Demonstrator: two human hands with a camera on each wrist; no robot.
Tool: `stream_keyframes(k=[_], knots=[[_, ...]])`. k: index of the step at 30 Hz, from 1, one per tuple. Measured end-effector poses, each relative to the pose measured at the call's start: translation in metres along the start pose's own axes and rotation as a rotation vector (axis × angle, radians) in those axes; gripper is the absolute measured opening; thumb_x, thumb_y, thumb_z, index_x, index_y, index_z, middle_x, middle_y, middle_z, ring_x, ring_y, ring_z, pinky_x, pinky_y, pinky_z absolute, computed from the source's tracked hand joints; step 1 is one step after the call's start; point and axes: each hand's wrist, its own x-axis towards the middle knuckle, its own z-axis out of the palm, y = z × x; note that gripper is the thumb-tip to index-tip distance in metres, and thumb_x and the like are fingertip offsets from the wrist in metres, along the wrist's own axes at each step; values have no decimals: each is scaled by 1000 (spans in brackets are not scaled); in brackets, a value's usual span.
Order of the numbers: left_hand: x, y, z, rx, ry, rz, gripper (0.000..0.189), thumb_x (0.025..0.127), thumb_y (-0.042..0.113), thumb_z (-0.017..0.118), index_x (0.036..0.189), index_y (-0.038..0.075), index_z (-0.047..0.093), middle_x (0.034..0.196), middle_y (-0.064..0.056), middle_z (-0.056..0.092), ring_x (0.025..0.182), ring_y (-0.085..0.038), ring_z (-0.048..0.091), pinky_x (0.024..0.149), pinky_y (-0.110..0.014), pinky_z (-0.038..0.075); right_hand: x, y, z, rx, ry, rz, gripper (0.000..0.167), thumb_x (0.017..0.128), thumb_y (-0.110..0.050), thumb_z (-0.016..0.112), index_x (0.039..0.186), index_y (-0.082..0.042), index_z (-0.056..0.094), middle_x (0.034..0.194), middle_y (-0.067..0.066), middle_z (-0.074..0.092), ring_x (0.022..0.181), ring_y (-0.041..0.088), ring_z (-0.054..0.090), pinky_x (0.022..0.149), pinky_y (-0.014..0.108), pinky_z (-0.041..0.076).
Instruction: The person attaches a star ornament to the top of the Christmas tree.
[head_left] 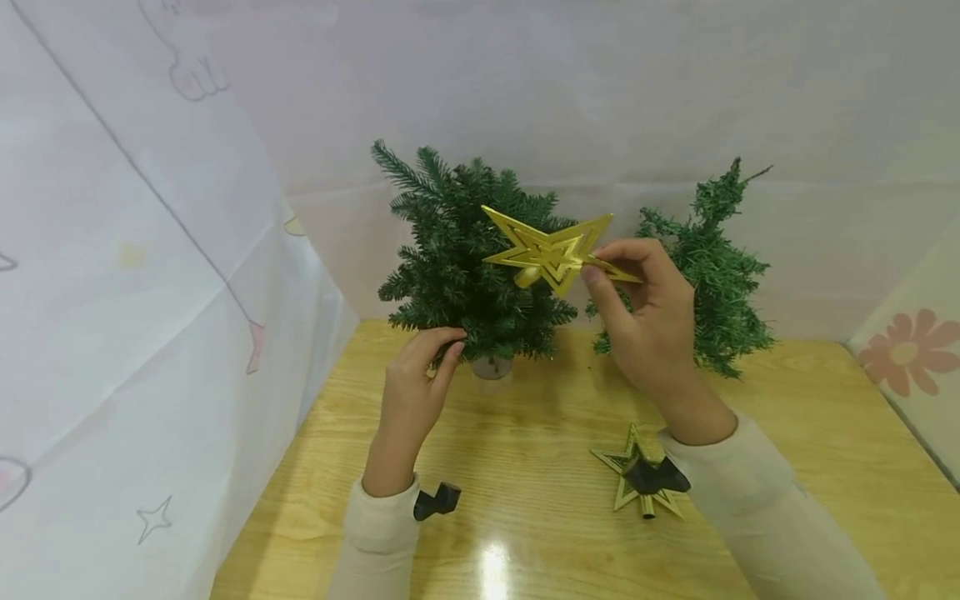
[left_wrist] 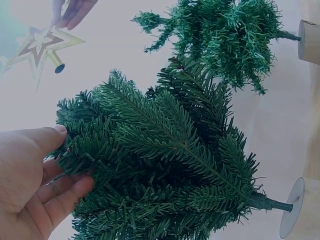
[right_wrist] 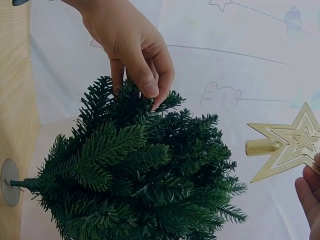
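Observation:
A bushy green artificial Christmas tree [head_left: 465,242] stands on a round base at the back of the table. My left hand [head_left: 416,375] pinches a branch tip on its lower left side, thumb and fingers around the needles in the left wrist view. In my right hand [head_left: 652,308] is a gold star tree topper [head_left: 551,250], pinched by one point between thumb and fingers. The star is held up in front of the tree, apart from it in the right wrist view, with its short tube [right_wrist: 262,146] facing the branches.
A second, thinner green tree [head_left: 723,267] is to the right, partly behind my right hand. Another gold star topper [head_left: 628,457] lies on the wooden table [head_left: 487,450], partly covered by the black wrist mount [head_left: 654,476]. Printed white cloth [head_left: 450,75] hangs behind and at the sides.

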Motion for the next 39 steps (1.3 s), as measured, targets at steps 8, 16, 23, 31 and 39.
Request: stream_keyframes(k=[8, 16, 23, 31, 39], knots=[[-2, 1, -2, 11, 0, -9, 21, 98, 21, 61, 116, 14, 69, 112, 0, 67, 94, -13, 64, 79, -29, 54, 4, -1, 4, 13, -5, -4, 17, 89, 12, 62, 106, 8, 59, 103, 9, 61, 97, 20, 64, 83, 30, 55], [-1, 2, -3, 16, -5, -7, 20, 98, 20, 61, 116, 14, 69, 112, 0, 67, 95, -14, 64, 80, -30, 55, 11, -2, 7, -7, 14, 11, 17, 90, 9, 63, 106, 8, 59, 104, 4, 61, 100, 20, 63, 82, 29, 55], [-1, 3, -2, 16, -20, -12, 21, 99, 21, 61, 116, 14, 68, 113, 0, 67, 97, -14, 64, 81, -30, 55, 19, 1, 10, -5, 29, -4, 15, 90, 8, 63, 105, 8, 59, 103, 7, 61, 101, 19, 63, 83, 30, 55], [0, 2, -2, 13, -20, -10, 21, 99, 22, 60, 116, 13, 68, 112, -1, 67, 96, -15, 64, 80, -30, 55, 23, 6, 12, 13, 35, -11, 15, 90, 9, 63, 105, 9, 59, 103, 8, 60, 100, 21, 63, 83, 32, 55], [0, 2, -2, 10, -22, -6, 20, 99, 22, 60, 116, 14, 68, 111, 0, 67, 94, -14, 64, 79, -29, 55, 28, 11, 14, -9, 52, -4, 16, 90, 9, 63, 105, 10, 59, 103, 14, 61, 101, 16, 62, 84, 31, 55]])
